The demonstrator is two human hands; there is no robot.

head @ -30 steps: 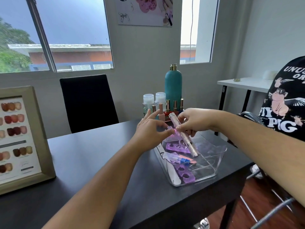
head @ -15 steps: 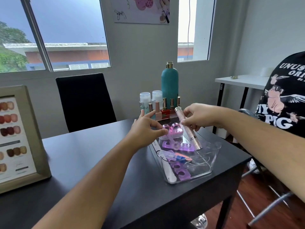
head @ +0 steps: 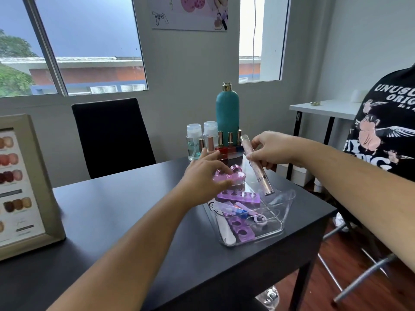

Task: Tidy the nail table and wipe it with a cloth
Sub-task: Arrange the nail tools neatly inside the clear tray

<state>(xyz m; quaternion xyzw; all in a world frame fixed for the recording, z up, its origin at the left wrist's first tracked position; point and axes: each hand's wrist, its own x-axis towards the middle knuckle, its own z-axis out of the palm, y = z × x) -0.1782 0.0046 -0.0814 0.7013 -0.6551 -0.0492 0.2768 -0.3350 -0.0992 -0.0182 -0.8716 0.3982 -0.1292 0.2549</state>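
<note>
Black high-backed chair (head: 112,135) stood at the far side, pushed in, against grey wall; wide sliding window (head: 89,41) behind it, showing red-and-blue building (head: 85,72) and green tree (head: 13,75) at left; narrow window (head: 258,41) further right with thin cord hanging down in it; pink nail-art poster (head: 190,12) on wall between the two windows, top cut off; framed nail colour chart (head: 27,187) upright at left edge, beige frame; white side table (head: 323,110) on black legs at right, small gold item on it; second person in black printed T-shirt (head: 386,135) at right edge; reddish wood floor (head: 370,288) below, grey metal legs (head: 359,277) crossing it.
</note>
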